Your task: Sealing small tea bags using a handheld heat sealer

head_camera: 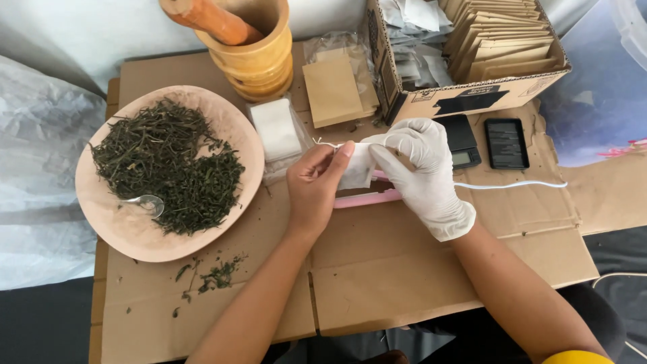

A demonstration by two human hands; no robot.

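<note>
My left hand (313, 187) is bare and pinches the left edge of a small white filter bag (355, 168) with a thin drawstring. My right hand (421, 172) wears a white glove and grips the same bag from the right. Both hands hold it just above a pink bar-shaped tool (367, 197) lying on the cardboard sheet (377, 269). To the left sits a shallow wooden plate (121, 229) heaped with dried green leaves (168, 168), with a metal spoon (145, 202) resting in them.
A wooden mortar with pestle (256, 47) stands at the back. A stack of white bags (276, 131) and brown pouches (337, 87) lie beside it. A cardboard box (472, 94) holds more pouches. A small scale (461, 141), a black device (507, 143) and a white cable (512, 184) lie right.
</note>
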